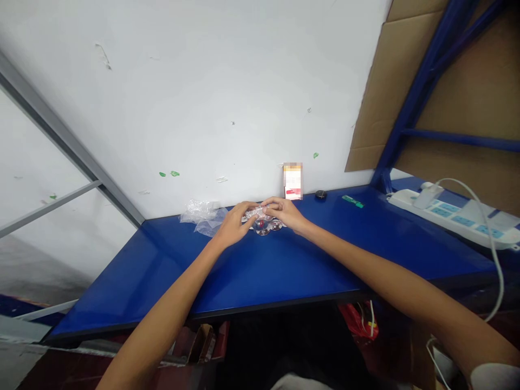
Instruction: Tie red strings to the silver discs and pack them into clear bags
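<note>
My left hand [236,224] and my right hand [286,213] come together near the back of the blue table [260,271]. The fingers of both are closed around a shiny, clear, crinkled plastic piece [257,212], held from its two sides. Just under it is a glossy object with rounded, mirror-like lobes [264,231] and a spot of red; my fingers cover part of it. I cannot make out its exact kind. Beside my left hand lies a crumpled clear plastic bag [203,214].
A phone [293,181] leans upright against the white wall [227,97]. To its right are a small black round object [320,194] and a green strip [353,201]. A white power strip [455,216] with a plugged-in cable lies at the right, by a blue metal frame [418,86].
</note>
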The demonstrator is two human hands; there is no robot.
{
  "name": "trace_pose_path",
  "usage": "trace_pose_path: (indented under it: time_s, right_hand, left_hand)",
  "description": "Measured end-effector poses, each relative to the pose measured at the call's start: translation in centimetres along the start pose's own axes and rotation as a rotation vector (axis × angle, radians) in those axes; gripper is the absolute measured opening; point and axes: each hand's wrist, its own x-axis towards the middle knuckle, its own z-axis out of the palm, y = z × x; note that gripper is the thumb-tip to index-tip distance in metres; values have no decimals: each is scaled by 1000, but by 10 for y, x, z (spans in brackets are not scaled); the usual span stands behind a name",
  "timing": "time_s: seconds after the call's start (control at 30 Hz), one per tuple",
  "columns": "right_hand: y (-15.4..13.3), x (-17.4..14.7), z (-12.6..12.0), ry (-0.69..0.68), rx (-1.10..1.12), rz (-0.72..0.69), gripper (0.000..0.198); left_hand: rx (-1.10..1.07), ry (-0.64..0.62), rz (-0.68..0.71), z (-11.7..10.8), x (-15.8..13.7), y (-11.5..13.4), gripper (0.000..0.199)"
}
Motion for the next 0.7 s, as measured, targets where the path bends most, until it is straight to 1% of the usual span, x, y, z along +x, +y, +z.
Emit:
trace_pose_path:
  time_s: [0.07, 0.1, 0.17, 0.23, 0.27, 0.33, 0.37, 0.43, 0.5, 0.6, 0.7]
  right_hand:
    - [-2, -1, -2, -30, -84, -28, 35]
    - [-2, -1, -3, -33, -156, -51, 35]
    - [-3, -3, -6, -41, -364, -147, 37]
    - [-2, -6, -9, -90, -594, -276, 41]
    - [-1, -7, -10, -128, -689, -323, 45]
    - [2, -7, -9, -215, -814, -373, 49]
    - [4, -7, -7, -257, -851, -391, 50]
    - [9, -4, -2, -319, -908, -426, 53]
    - [16, 0, 4, -353, -954, -440, 57]
    - [25, 5, 11, -404, -1011, -392, 68]
    - [31, 7, 13, -462, -1045, -381, 72]
  left_hand:
    - [-147, -32, -122, 1, 2, -10, 26]
    - [-223, -28, -183, 1, 4, -18, 26]
    - [-339, 50, -291, -5, 6, -36, 28]
    - [-392, 141, -393, -15, 7, -58, 31]
    - [-389, 150, -446, -20, 6, -68, 31]
    - [-325, 146, -552, -28, 3, -88, 25]
    - [-275, 122, -608, -31, 2, -95, 21]
    - [-133, 39, -669, -32, -1, -105, 14]
    - [61, -32, -659, -31, -1, -109, 12]
    - [314, -70, -542, -27, 2, -108, 16]
    - [379, -92, -451, -25, 3, -108, 17]
